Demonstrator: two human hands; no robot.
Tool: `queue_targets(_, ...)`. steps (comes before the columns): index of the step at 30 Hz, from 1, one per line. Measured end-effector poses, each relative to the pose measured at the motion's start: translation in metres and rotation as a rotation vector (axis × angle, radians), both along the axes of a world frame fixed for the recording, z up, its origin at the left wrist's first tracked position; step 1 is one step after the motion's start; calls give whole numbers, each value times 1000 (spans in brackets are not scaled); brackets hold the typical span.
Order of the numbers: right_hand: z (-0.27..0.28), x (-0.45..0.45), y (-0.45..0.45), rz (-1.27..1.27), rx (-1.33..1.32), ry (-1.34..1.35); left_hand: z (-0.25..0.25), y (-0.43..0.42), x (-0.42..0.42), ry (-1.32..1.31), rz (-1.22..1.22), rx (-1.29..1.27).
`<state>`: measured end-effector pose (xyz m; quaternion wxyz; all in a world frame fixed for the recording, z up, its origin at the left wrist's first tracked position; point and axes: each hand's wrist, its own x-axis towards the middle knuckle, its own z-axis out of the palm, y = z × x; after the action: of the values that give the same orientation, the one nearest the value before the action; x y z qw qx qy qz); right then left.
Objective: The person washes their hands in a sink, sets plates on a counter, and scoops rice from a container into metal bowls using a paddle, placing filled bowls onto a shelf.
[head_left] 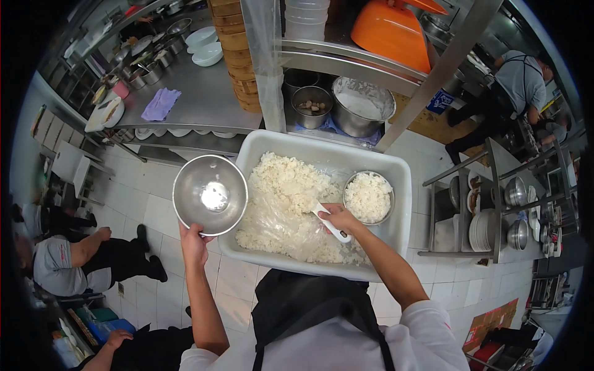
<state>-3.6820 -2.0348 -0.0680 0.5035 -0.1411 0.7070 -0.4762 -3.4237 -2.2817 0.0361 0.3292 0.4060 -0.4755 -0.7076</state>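
My left hand point(193, 242) grips the lower rim of a shiny steel bowl point(207, 179), held tilted beside the left end of a white plastic tub point(402, 176). Only a little residue shows on the bowl's inside. Cooked rice point(281, 176) is heaped in the tub's left and middle part, some of it under clear plastic film point(272, 226). My right hand point(340, 217) is closed around the handle of a white rice paddle point(334, 227), whose blade end meets the rice. Right of that hand, a second steel bowl point(392, 207) full of rice stands inside the tub.
Behind the tub, a shelf holds a white-coated steel pot point(380, 117) and a smaller pot point(309, 99). A steel counter point(204, 102) carries bamboo steamers point(238, 55) and a purple cloth point(161, 104). Several people stand at both sides. A dish rack point(458, 238) is at right.
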Motion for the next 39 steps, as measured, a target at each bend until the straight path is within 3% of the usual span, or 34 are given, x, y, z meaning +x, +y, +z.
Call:
queue_targets(5,23,4,20,-39,-27,-31,-7,-2,-37,-65,-97,-10)
queue_targets(10,94,2,42,27,-17,53,-22,-2,-81,-65,-215,27)
queue_targets(14,153,8,54,-85,-30,43,-24,15,-111,-68,-280,45)
queue_targets(18,157,11,42,-82,-18,245,-28,39,-129,-132,-437,108)
queue_targets(20,140,18,27,123,61,957,-21,54,-137,-125,-465,176)
queue_targets(21,139,24,19,119,61,959,-15,58,-139,-115,-494,187)
queue_targets(23,144,35,3,201,249,1250,-14,53,-141,-132,-492,167)
queue_targets(27,167,28,23,73,132,1201,-12,38,-119,-138,-416,146)
queue_targets(31,137,17,38,46,272,962,-7,17,-76,-130,-309,124)
queue_targets(33,81,12,37,292,551,923,8,13,-57,-152,-216,99)
queue_targets(36,37,26,13,149,606,885,19,8,-23,-162,-151,64)
queue_targets(37,19,26,7,150,606,881,21,8,-12,-156,-132,41)
queue_targets(39,-12,26,-5,34,333,982,26,12,2,-133,-88,35)
